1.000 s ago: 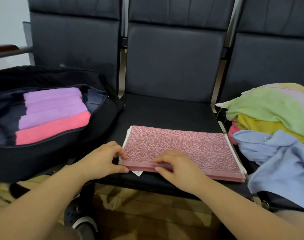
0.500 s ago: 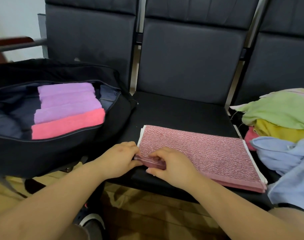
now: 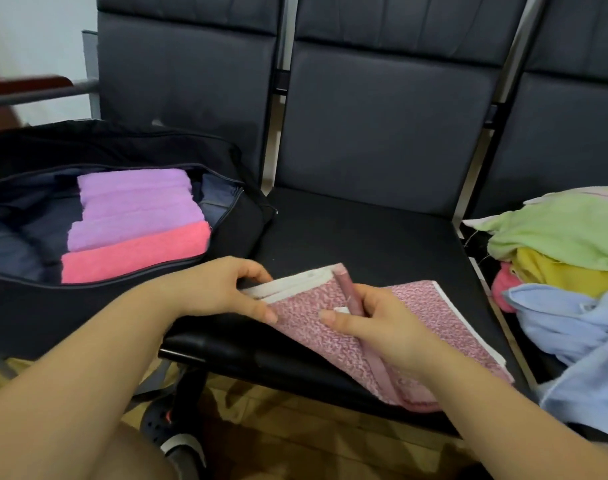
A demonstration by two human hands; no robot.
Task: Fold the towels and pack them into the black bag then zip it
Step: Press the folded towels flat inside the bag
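Note:
A folded pink speckled towel (image 3: pixel 420 313) lies on the middle black seat, its left end lifted and turned. My left hand (image 3: pixel 223 289) pinches that raised left corner, where white layers show. My right hand (image 3: pixel 375 323) grips the towel's darker pink hem near the front edge. The black bag (image 3: pixel 129 306) stands unzipped on the left seat. Inside it lie folded purple towels (image 3: pixel 136 202) and a coral pink towel (image 3: pixel 133 254).
A loose pile of towels sits on the right seat: green (image 3: pixel 558 233), yellow (image 3: pixel 565 275) and light blue (image 3: pixel 579 337). The black seat (image 3: pixel 358 237) has padded backrests behind it. A shoe (image 3: pixel 171 431) rests on the patterned floor below.
Both hands have lifted the towel's left end off the seat and swung it toward the right. The view has shifted left and closer.

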